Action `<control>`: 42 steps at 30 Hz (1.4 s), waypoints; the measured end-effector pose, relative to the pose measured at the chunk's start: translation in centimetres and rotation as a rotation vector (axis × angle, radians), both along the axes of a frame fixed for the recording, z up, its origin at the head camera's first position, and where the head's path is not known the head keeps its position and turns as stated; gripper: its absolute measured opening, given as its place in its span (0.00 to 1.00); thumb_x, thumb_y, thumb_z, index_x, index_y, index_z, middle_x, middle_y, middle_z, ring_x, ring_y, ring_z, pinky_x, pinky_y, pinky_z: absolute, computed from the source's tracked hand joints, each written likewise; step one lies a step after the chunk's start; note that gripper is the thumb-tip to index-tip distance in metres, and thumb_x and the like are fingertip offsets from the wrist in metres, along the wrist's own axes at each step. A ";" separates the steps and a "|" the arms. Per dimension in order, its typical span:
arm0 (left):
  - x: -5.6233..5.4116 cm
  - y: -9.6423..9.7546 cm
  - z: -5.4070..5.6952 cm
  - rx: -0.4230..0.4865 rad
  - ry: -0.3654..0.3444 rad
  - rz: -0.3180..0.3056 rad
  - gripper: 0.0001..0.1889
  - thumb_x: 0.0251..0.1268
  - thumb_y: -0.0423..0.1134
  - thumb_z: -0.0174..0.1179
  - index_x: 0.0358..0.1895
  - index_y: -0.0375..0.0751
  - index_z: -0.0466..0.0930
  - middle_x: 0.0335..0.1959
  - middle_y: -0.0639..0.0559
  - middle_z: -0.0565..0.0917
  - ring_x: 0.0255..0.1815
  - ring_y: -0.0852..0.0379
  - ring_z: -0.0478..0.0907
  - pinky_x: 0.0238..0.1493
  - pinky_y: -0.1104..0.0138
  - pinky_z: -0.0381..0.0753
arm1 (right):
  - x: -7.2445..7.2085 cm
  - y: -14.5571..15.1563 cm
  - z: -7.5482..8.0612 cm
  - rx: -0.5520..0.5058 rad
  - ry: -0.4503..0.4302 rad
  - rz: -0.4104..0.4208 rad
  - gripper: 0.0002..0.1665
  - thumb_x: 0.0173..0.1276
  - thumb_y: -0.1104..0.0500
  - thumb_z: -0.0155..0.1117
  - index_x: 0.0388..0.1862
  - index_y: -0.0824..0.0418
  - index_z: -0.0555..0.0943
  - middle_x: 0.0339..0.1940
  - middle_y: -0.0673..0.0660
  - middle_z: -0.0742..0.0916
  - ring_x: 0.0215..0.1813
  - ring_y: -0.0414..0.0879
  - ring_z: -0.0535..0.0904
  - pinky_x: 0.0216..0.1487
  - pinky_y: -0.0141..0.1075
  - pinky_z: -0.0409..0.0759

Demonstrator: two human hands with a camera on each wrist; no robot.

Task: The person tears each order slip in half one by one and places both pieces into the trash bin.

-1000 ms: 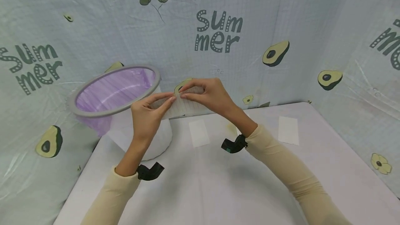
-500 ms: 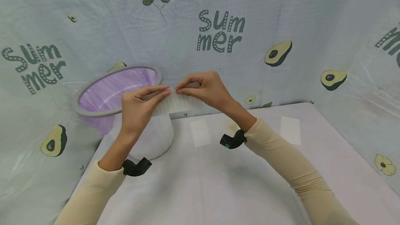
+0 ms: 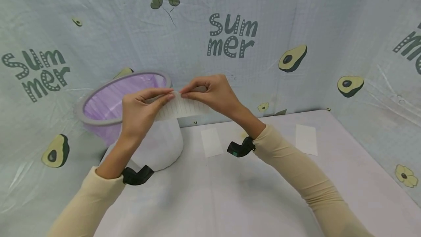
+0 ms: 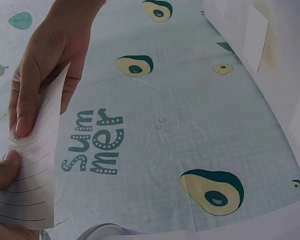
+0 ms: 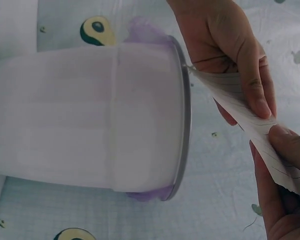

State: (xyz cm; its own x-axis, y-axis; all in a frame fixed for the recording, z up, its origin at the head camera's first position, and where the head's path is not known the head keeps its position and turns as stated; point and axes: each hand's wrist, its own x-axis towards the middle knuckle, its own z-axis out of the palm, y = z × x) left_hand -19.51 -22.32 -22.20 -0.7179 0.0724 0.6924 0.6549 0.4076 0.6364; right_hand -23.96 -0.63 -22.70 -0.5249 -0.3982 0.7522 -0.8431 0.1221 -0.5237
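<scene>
lined paper is held up in the air, over the far part of the white table and just in front of the right side of the white waste bin, outside its mouth. the left hand has thumb and fingertips closed together on the upper edge; the right hand pinches the same edge just beside it, thumb on the lined face and fingers behind, as the left wrist view shows. both grips are closed, with only the sheet's thickness between thumb and fingers.

as for progress, taking hold looks done on both sides. the sheet spans the two hands as one piece, and no split shows between the pinches, though the end by the right hand looks ragged in the right wrist view. if tearing is the work, this rip seems yet to be made. the waste bin stands lined with a purple bin liner under a grey rim; nothing can be made out inside. one white slip lies near the bin, another paper piece farther right, neither in hand
</scene>
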 end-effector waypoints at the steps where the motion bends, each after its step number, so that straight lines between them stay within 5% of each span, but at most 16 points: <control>1: 0.0 0.0 0.1 -0.002 -0.001 0.001 0.08 0.61 0.35 0.74 0.41 0.36 0.92 0.39 0.43 0.91 0.41 0.66 0.86 0.40 0.76 0.81 | 0.0 0.0 0.0 0.001 0.002 -0.001 0.05 0.63 0.62 0.77 0.38 0.59 0.92 0.36 0.49 0.92 0.40 0.36 0.88 0.40 0.34 0.84; 42: 0.2 -1.2 1.0 -0.014 -0.032 0.057 0.09 0.61 0.37 0.74 0.40 0.36 0.92 0.36 0.55 0.91 0.41 0.65 0.87 0.40 0.76 0.82 | 0.2 -1.2 0.9 -0.007 0.038 0.020 0.05 0.63 0.63 0.77 0.38 0.59 0.92 0.35 0.49 0.92 0.40 0.35 0.88 0.41 0.33 0.84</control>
